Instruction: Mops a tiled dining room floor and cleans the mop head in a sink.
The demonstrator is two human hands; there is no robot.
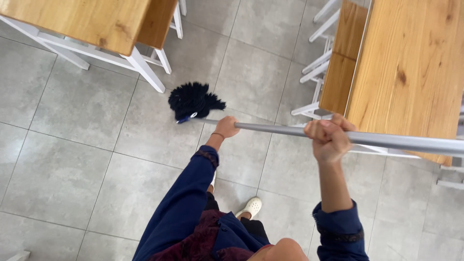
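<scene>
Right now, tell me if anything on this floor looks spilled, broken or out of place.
Nothing stands out. The grey tiled floor shows no spill or damage. The black mop head rests flat on it, and both hands, left and right, grip the grey handle.

The floor [72,174] has large grey tiles with thin joints. Two wooden tables [87,19] [411,63] with white legs stand at both sides, with benches [340,58] beside them

Grey tiled floor [72,169] under me. On it rest my black mop head [193,100], my white shoe [250,208] and the tables' white legs [145,72].
</scene>
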